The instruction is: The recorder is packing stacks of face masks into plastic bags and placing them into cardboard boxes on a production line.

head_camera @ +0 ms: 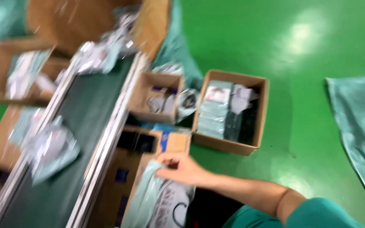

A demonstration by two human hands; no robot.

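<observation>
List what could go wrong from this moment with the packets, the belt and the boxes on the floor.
1. The right hand pinches only the top of a stack of flat packets in a carton; the loose stack could slip or fan out.
2. A packet overhangs the conveyor belt edge and might fall off.
3. Open cartons crowd the green floor beside the belt, so one might get knocked.
The picture is blurred, so details are uncertain.
</observation>
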